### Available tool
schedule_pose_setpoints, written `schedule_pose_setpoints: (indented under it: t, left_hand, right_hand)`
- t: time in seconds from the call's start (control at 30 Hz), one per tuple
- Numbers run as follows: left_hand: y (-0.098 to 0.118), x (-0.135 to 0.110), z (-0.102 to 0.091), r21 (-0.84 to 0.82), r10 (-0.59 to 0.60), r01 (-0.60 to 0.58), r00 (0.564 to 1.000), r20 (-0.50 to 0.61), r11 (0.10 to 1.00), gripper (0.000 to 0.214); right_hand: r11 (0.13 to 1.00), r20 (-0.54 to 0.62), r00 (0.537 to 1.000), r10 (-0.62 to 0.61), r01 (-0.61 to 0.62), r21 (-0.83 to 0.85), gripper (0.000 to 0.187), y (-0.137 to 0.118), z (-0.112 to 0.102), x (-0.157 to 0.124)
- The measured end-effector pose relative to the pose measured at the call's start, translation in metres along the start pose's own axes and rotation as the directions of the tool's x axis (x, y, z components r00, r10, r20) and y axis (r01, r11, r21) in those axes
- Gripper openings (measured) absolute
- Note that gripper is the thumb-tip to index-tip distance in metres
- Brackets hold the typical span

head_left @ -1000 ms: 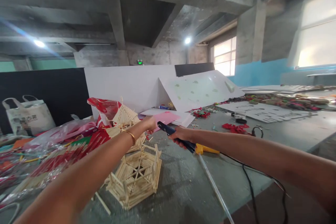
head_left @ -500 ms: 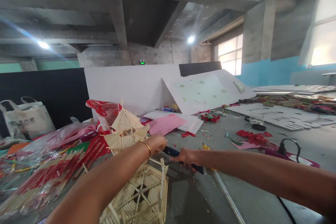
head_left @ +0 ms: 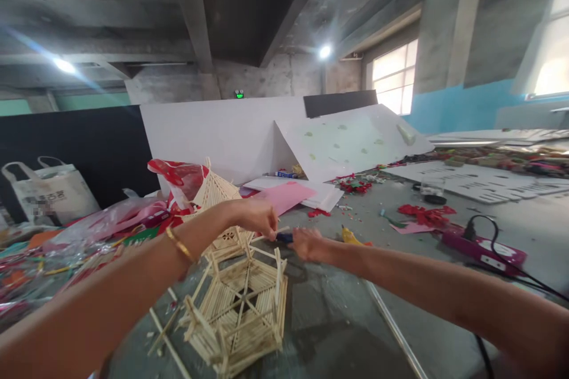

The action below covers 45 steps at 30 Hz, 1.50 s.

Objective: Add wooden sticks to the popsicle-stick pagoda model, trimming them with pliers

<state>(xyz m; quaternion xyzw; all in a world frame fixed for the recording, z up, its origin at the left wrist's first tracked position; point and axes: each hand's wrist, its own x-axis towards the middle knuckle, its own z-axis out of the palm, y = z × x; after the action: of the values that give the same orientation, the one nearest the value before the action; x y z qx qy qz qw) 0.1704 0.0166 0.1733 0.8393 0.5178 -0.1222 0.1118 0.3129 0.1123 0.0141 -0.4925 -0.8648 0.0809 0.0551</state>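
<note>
Left hand (head_left: 256, 217) pinches a thin wooden stick (head_left: 272, 233), fingers closed on it, its tip meeting the blue nozzle of the glue gun (head_left: 284, 237). Right hand (head_left: 310, 244) is wrapped shut around the gun, body mostly hidden. Both hover just above the far rim of the hexagonal stick frame (head_left: 240, 308). Stick roof (head_left: 217, 195) at 11 o'clock, close. Bare table (head_left: 338, 320) from 3 to 5 o'clock; power strip (head_left: 484, 247) well apart.

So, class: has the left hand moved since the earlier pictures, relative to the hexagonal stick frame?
Yes. The left hand has shifted from beside the stick roof towards the hexagonal stick frame, now above its far edge.
</note>
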Motion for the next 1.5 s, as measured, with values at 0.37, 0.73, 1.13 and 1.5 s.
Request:
schedule_pose_setpoints:
  t: [0.37,0.73,1.13,1.5]
  left_hand:
    - [0.029,-0.083,0.070,-0.094,0.028,-0.039,0.992,-0.121,0.995,0.013]
    - [0.042,-0.081,0.079,0.080,-0.021,0.032,0.990,-0.137,0.996,0.013]
    - [0.024,-0.072,0.085,0.072,-0.031,0.043,0.988,-0.148,0.996,0.012]
    - [0.025,-0.068,0.080,0.156,-0.057,0.075,0.992,-0.114,0.985,0.012]
  right_hand:
    - [0.987,-0.138,0.989,-0.046,0.024,-0.157,0.045,-0.014,-0.030,-0.030]
    - [0.985,-0.172,0.972,-0.159,0.145,-0.094,0.031,-0.030,-0.053,-0.071]
    - [0.958,-0.201,0.937,-0.287,0.280,-0.062,0.027,-0.050,-0.056,-0.082]
    - [0.941,-0.171,0.926,-0.336,0.321,-0.113,0.030,-0.051,-0.056,-0.090]
